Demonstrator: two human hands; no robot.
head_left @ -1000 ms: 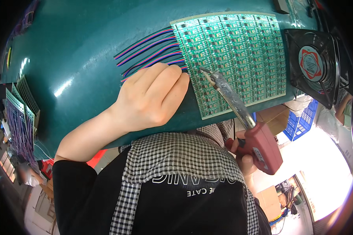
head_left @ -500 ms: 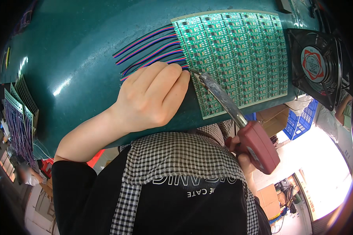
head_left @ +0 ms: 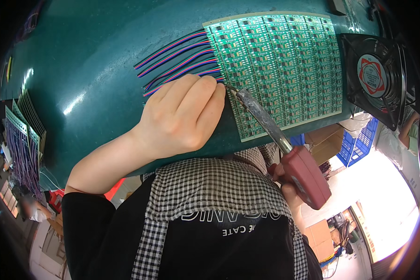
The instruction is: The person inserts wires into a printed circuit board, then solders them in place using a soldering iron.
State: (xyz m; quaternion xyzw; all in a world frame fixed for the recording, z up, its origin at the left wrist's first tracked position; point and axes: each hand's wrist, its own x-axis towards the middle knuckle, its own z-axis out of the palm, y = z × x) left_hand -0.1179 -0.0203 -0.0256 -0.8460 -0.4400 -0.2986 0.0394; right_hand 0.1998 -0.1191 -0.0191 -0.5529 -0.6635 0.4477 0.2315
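Observation:
A large green circuit board panel (head_left: 277, 65), covered in rows of small chips, lies on the table. Bundles of thin black, red and blue wires (head_left: 177, 52) stick out from its left edge. My left hand (head_left: 182, 116) is closed at that edge, fingertips pinched beside the lowest visible bundle; the wire between them is mostly hidden by the hand. In my right hand (head_left: 290, 190), below the table's front edge, is a dark red soldering gun (head_left: 307, 176). Its metal barrel slants up and left, and the bent tip is at the board's edge, close to my left fingertips.
A black fan (head_left: 373, 77) stands right of the panel. At the far left, wired boards (head_left: 23, 135) lean upright on the green table (head_left: 98, 51). A blue crate (head_left: 357, 142) is below at right. Other people (head_left: 32, 207) are in the background.
The soldering gun's handle has shifted slightly left and down with my right hand. Its tip remains by the board's edge. My left hand has barely moved.

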